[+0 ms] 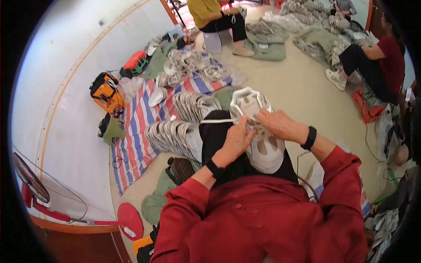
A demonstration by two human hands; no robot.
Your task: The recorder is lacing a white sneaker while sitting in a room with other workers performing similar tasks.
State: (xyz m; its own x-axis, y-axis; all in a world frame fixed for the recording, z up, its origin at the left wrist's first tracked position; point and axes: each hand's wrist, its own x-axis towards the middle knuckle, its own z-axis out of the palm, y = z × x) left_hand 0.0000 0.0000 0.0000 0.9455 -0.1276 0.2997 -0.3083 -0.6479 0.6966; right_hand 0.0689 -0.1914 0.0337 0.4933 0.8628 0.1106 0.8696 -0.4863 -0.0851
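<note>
Across my thighs lies a white and beige shoe upper point(265, 158), its toe toward me and its collar pointing away. A white shoelace point(218, 121) sticks out to the left from its upper part, over my dark trouser leg. My left hand point(236, 142) is closed at the left side of the lacing area, fingertips pinched on the upper. My right hand point(282, 126) grips the upper from the right, thumb and fingers near the eyelets. Whether a lace end sits between the fingertips is too small to tell.
Two rows of nested shoe uppers point(171, 136) stand left of my legs by a striped sheet point(136, 131). Loose uppers and laces point(188, 65) are heaped beyond. An orange container point(106, 94) and a green bucket point(115, 129) stand near the wall. Two seated people work ahead and right.
</note>
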